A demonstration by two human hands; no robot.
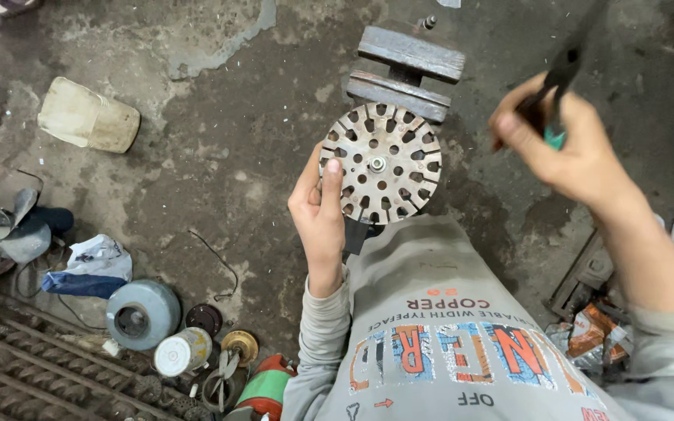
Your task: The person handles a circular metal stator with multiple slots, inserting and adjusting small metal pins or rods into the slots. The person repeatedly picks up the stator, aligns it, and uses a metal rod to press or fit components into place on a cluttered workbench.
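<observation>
A round slotted metal motor core with a central nut sits in front of a rusty vise on the concrete floor. My left hand grips the core's left rim, thumb laid on its face. My right hand is raised to the right of the core, closed on a dark pair of pliers with a teal grip end, its head blurred and pointing up.
A pale plastic jug lies at upper left. Lower left holds a grey motor housing, a small tin, a cloth bundle, loose wire and rusty ribbed bars. Wrappers and metal scrap lie at right.
</observation>
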